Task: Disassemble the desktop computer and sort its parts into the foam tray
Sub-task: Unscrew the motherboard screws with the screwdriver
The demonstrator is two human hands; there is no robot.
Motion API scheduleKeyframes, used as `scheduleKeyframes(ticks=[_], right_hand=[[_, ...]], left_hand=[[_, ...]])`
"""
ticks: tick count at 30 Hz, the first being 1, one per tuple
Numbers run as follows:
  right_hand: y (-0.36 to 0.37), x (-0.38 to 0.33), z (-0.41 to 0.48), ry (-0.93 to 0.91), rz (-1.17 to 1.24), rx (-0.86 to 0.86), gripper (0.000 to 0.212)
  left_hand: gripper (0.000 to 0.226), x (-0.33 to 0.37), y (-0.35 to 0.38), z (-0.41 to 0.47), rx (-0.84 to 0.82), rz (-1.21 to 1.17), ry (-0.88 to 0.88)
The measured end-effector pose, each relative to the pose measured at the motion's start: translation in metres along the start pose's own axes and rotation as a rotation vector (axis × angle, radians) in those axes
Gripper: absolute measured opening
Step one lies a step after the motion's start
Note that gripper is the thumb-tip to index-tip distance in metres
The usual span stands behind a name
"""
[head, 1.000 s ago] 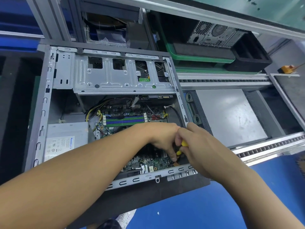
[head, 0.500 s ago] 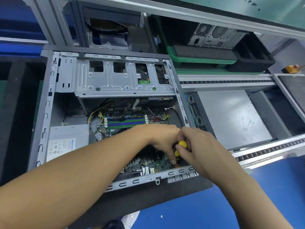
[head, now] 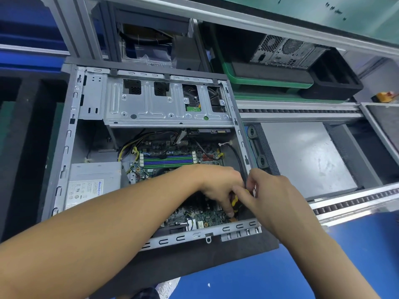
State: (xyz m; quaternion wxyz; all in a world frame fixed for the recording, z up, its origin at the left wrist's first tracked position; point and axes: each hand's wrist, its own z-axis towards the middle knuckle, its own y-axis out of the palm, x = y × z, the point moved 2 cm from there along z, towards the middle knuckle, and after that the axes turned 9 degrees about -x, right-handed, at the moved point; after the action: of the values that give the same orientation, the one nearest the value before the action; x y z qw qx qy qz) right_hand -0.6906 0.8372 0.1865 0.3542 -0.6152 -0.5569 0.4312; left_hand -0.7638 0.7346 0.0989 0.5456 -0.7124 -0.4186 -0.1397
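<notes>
An open grey desktop case [head: 64, 152] lies on its side on a dark foam mat. Inside are a green motherboard [head: 194, 216] with blue and green memory slots [head: 168, 160], a silver power supply [head: 95, 182] at the left and a metal drive cage [head: 164, 104] at the top. My left hand [head: 218, 186] reaches into the lower right corner of the case, its fingers curled down around the shaft of a yellow-and-black screwdriver [head: 235, 201]. My right hand [head: 274, 195] grips the screwdriver's handle from the right. The tip is hidden near the board's corner.
Black foam tray [head: 26, 134] sits left of the case. A grey metal side panel [head: 302, 156] lies to the right between conveyor rails [head: 298, 111]. Behind stand a green bin [head: 259, 83], a black foam insert [head: 332, 83] and another computer tower [head: 282, 50].
Both hands stay at the case's lower right corner. My right hand's fingers have shifted round the screwdriver handle, now covering its yellow end.
</notes>
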Motion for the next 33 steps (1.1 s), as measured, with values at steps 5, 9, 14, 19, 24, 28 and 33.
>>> scheduleKeyframes(ticks=[5,9,14,19,24,28,33], right_hand=[[-0.008,-0.004,0.000,-0.070,0.051,-0.132,0.015],[-0.010,-0.006,-0.002,-0.119,0.025,-0.187,0.015],[-0.006,-0.009,-0.003,-0.100,0.103,-0.134,0.014],[-0.002,-0.006,0.001,0.017,0.005,-0.040,0.029],[-0.004,-0.008,0.001,-0.073,0.035,-0.139,0.016],[-0.007,-0.009,0.001,-0.083,0.061,-0.188,0.023],[-0.004,-0.012,-0.001,-0.074,0.091,-0.119,0.015]], left_hand=[[0.030,-0.004,0.002,0.000,-0.021,-0.084,-0.014],[0.029,-0.002,0.001,0.000,-0.012,-0.109,-0.013],[0.030,-0.003,0.000,-0.002,0.029,-0.108,-0.021],[0.032,-0.001,-0.001,-0.002,0.047,-0.062,0.004],[0.037,-0.005,-0.001,-0.003,0.061,-0.089,-0.028],[0.030,-0.005,-0.002,-0.003,0.060,-0.089,-0.041],[0.026,-0.002,-0.003,-0.005,0.072,-0.080,0.000]])
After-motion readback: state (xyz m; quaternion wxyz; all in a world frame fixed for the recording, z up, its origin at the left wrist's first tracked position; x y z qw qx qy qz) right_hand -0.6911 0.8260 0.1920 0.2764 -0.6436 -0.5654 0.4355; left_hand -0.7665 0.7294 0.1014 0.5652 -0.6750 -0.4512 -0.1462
